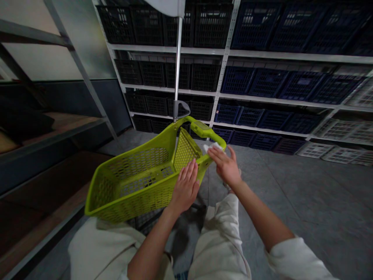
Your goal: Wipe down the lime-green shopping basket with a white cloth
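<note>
A lime-green shopping cart [131, 149] with perforated plastic sides stands in front of me, its handle end toward the right. My left hand [186, 184] lies on the near rim of the basket, fingers stretched out and holding nothing. With my right hand [225, 163] I press a white cloth [212, 147] against the corner where the handle [201, 128] meets the rim. Part of the cloth is hidden under my fingers. Inside the basket, a perforated green flap [186, 149] leans near the handle end.
A metal pole [178, 62] with a grey bracket [181, 109] rises from the cart's far side. Behind stand white shelves [223, 74] with black, blue and white crates. At left is a rack with wooden shelves [67, 124]. Grey floor [279, 190] spreads to the right.
</note>
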A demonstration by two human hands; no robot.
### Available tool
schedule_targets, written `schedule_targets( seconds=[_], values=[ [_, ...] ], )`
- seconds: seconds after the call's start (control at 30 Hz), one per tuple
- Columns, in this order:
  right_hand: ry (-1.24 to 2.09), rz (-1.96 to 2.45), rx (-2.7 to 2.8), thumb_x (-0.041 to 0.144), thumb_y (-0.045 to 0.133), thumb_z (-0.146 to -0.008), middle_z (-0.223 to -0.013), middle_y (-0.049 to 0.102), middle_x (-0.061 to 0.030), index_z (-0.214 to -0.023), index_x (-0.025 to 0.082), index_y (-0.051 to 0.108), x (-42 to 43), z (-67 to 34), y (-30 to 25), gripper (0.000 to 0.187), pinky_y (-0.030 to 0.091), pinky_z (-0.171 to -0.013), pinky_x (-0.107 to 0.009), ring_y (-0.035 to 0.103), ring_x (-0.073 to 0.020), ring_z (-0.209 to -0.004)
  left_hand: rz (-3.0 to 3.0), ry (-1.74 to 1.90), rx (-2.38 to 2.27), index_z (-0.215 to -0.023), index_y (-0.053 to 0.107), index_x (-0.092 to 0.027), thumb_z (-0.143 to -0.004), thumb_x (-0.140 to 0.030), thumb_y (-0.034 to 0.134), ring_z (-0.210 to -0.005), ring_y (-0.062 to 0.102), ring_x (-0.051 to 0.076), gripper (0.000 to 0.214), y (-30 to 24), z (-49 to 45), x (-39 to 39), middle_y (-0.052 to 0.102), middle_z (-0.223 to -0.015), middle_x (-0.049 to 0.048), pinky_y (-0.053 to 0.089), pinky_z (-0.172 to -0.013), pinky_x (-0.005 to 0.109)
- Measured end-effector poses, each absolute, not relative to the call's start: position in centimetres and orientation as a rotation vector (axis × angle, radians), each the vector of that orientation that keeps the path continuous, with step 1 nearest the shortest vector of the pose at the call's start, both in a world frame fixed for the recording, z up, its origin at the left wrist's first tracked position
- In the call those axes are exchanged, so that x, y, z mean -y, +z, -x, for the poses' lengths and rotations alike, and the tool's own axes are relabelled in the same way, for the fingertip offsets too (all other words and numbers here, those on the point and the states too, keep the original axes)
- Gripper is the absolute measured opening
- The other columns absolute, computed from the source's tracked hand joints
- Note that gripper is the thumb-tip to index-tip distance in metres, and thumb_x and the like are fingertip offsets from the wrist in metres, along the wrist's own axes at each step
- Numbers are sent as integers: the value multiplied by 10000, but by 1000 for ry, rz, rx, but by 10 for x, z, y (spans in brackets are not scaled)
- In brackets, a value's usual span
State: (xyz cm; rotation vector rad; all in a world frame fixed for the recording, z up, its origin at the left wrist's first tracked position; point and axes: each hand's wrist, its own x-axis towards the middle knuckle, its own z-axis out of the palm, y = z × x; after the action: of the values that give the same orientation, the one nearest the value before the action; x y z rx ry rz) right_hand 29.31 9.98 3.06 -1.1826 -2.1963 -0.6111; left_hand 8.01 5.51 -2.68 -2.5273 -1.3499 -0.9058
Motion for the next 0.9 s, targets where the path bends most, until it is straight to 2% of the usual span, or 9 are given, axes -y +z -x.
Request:
schedule_targets(
  seconds=[0.1, 0.23, 0.37, 0.43, 0.6, 0.7, 0.9],
  values=[
    [-621, 1385, 1927, 8, 398, -809, -1366, 632, -69, -1397, 239, 519, -118, -318, 35, 644, 105, -1203, -519, 526, -198, -1333, 2536, -919, 1352, -1572, 90, -109, -1006, -247, 290, -1537, 91, 209, 616, -26, -81, -56, 156, -1658, 112, 205, -1235, 445],
    [-603, 1506, 1752, 9, 391, -775, -1402, 592, -134, -1496, 182, 390, -116, -316, 18, 742, 170, -1183, -531, 512, -225, -1347, 2527, -940, 1348, -1576, 62, -117, -1005, -250, 294, -1536, 92, 219, 631, -26, -83, -55, 153, -1657, 118, 226, -1229, 461],
    [-599, 1467, 1808, -1, 365, -779, -1502, 493, -99, -1541, 225, 300, -97, -303, 7, 798, 169, -1193, -500, 450, -199, -1399, 2519, -929, 1355, -1577, 51, -119, -1008, -253, 293, -1537, 85, 224, 632, -26, -82, -53, 143, -1657, 124, 223, -1230, 471],
    [-586, 1418, 1869, 0, 360, -791, -1522, 467, -88, -1538, 234, 310, -87, -292, 7, 783, 169, -1197, -484, 424, -193, -1418, 2514, -931, 1358, -1578, 49, -122, -1006, -249, 293, -1536, 87, 225, 634, -26, -82, -53, 144, -1657, 125, 224, -1229, 475],
    [-524, 1242, 2107, 4, 349, -848, -1469, 535, -58, -1497, 255, 385, -70, -253, 7, 697, 42, -1223, -494, 430, -173, -1412, 2501, -925, 1366, -1577, 42, -118, -1002, -250, 294, -1534, 109, 231, 641, -27, -82, -55, 165, -1653, 125, 230, -1226, 481],
    [-522, 1125, 2259, 15, 352, -877, -1450, 557, -46, -1455, 265, 444, -78, -261, 14, 637, 16, -1225, -483, 454, -159, -1393, 2498, -914, 1367, -1574, 71, -107, -1000, -248, 295, -1534, 107, 222, 632, -27, -82, -55, 175, -1652, 120, 222, -1232, 462],
    [-649, 1378, 1926, -13, 396, -789, -1389, 615, -56, -1418, 266, 493, -114, -317, 34, 695, 23, -1207, -559, 529, -208, -1332, 2522, -934, 1370, -1577, 78, -125, -1000, -265, 301, -1532, 124, 225, 633, -26, -86, -56, 162, -1655, 106, 238, -1227, 462]
  ],
)
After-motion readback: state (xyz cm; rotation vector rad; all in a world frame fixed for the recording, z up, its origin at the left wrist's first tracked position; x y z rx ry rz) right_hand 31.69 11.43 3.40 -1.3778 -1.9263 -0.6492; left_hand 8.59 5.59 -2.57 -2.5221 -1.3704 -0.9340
